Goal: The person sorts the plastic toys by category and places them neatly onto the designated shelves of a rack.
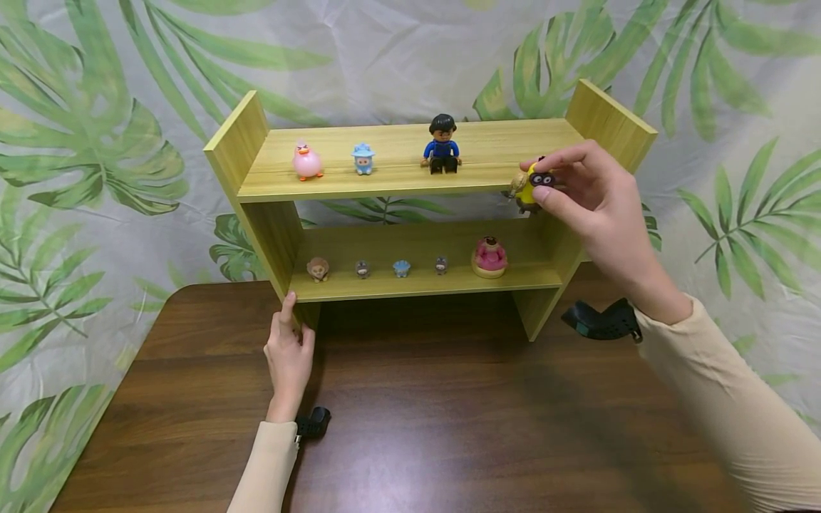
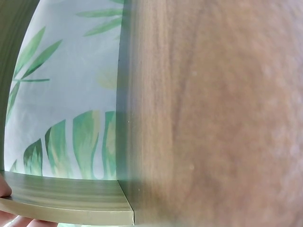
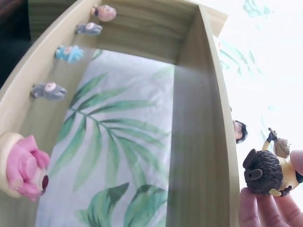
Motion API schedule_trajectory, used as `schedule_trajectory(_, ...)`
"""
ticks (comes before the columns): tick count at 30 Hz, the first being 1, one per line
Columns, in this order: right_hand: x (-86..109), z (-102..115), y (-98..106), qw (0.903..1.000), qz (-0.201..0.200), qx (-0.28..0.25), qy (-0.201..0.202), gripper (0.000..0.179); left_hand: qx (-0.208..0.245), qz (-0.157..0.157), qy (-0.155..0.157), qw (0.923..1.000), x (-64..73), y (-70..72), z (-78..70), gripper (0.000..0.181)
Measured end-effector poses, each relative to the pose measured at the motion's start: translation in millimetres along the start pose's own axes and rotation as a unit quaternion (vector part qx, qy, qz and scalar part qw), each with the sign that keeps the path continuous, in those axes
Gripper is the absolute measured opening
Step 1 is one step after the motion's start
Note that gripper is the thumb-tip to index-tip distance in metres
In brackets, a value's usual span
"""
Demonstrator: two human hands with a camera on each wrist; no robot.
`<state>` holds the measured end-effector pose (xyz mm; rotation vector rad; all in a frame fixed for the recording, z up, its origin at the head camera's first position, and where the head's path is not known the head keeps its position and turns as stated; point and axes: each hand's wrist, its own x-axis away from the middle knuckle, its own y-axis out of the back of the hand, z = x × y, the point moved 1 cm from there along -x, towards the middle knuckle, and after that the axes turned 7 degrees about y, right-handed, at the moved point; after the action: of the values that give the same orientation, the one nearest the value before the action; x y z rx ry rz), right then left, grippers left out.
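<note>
My right hand pinches a yellow and dark toy figure with goggle-like eyes, a minion figure by its look, just in front of the upper shelf's right end. In the right wrist view the figure's dark, bumpy back shows between thumb and fingers. My left hand holds the lower front of the left side panel of the wooden shelf, thumb on one side and fingers on the other. On the upper board stand a pink duck, a small blue-hatted figure and a seated black-haired doll.
Along the lower board stand a brown figure, a grey one, a blue one, another grey one and a pink figure on a round base. The shelf stands on a brown table before a leaf-patterned cloth.
</note>
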<state>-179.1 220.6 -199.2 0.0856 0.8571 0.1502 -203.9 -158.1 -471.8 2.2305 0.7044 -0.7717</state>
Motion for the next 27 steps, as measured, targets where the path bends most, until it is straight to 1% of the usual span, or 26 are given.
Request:
schedule_trajectory(4,-6.2,-0.2,1.5,0.9997,-0.021,-0.011,0.001,0.022,-0.001,0.000,0.001,1.0000,0.3,0.2,0.2,0.081)
schedule_trajectory(8,-11.7,-1.3,2.7,0.9992,-0.037,-0.009,0.006,0.020,0.000,-0.001,0.000,1.0000,0.3,0.3,0.5,0.082)
schedule_trajectory(10,-14.3,-2.4,3.8,0.9991,-0.041,0.007,0.013,0.020,0.001,-0.002,0.000,1.0000,0.2,0.6,0.0,0.081)
schedule_trajectory(13,-18.6,-4.3,5.6,0.9987,-0.046,0.020,0.013,0.020,0.003,-0.001,0.001,1.0000,0.1,0.8,-0.3,0.081)
schedule_trajectory(15,-21.8,-5.9,6.9,0.9983,-0.048,0.031,0.011,0.019,0.003,-0.001,0.001,1.0000,0.1,0.7,-0.3,0.080)
schedule_trajectory(18,-26.1,-8.1,8.6,0.9983,-0.051,0.029,-0.002,0.020,0.002,-0.001,0.001,1.0000,0.2,0.3,0.2,0.080)
schedule_trajectory(27,-34.0,-13.3,10.3,0.9958,-0.048,0.075,-0.024,0.019,0.001,0.000,0.002,1.0000,-0.3,0.1,-0.3,0.078)
